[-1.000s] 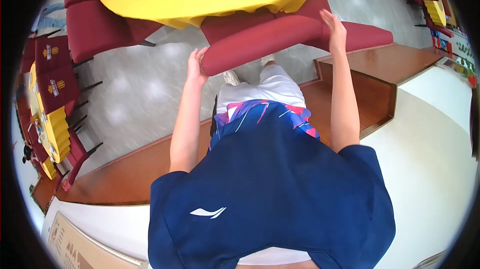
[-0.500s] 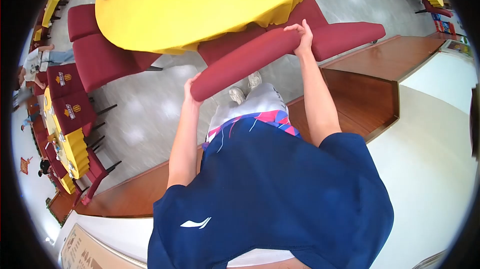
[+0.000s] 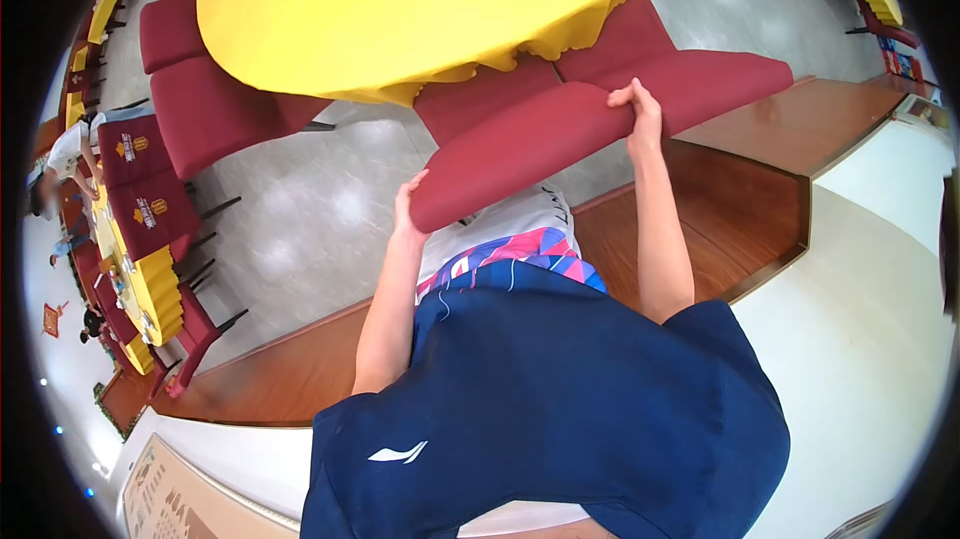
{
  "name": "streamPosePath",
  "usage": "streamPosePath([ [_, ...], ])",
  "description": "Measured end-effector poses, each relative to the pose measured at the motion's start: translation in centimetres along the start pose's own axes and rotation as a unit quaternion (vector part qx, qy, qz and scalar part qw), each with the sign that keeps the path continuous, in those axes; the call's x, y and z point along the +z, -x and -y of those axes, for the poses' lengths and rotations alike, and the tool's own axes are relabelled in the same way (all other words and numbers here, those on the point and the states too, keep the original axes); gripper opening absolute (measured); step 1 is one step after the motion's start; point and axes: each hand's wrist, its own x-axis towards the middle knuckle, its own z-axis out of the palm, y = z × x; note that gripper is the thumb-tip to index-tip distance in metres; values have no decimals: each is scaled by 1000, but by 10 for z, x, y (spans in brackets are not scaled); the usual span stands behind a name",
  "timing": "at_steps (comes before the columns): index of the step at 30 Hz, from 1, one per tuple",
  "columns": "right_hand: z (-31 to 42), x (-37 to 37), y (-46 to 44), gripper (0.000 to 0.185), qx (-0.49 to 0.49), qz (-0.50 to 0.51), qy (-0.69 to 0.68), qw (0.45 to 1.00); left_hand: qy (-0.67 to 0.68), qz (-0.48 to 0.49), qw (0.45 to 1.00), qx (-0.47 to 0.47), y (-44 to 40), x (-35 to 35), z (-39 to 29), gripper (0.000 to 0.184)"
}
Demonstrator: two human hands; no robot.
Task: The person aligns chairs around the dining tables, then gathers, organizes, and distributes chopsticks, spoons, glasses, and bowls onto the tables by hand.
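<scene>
A dark red chair (image 3: 520,154) stands in front of me, its padded back toward my body and its seat partly beneath the yellow tablecloth (image 3: 430,19). My left hand (image 3: 408,207) grips the left end of the chair's back, with the fingertips showing at its edge. At the right end of the same back, my right hand (image 3: 641,119) is bent around the top corner, thumb and fingers on the red fabric. Another red chair (image 3: 715,89) adjoins this one on the right.
A red chair (image 3: 215,119) stands left of the round table. A wooden step (image 3: 700,204) with raised edges lies at the right. Far left, a person (image 3: 68,154) leans beside another table (image 3: 155,299) with yellow cloth. Grey tiled floor (image 3: 300,219) shows between.
My hands have closed on the chair back, which has come nearer to my body. My right hand, spread at first, now bends around its corner. The view has shifted, showing a plate on the table.
</scene>
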Motion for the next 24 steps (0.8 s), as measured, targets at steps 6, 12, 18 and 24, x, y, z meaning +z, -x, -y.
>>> streamPosePath([
  [6, 8, 23, 37, 41, -114, -69, 118, 984, -75, 28, 996, -24, 14, -3, -8, 48],
  [12, -6, 98, 74, 30, -166, -54, 608, 774, -215, 137, 967, -21, 44, -110, -66, 42],
  [18, -93, 253, 189, 38, -31, -108, 761, 639, -42, 8, 999, 20, 84, -366, -128, 45],
  [24, -121, 358, 230, 24, -74, 82, 820, 561, 244, -203, 936, 151, 150, -548, -189, 42],
])
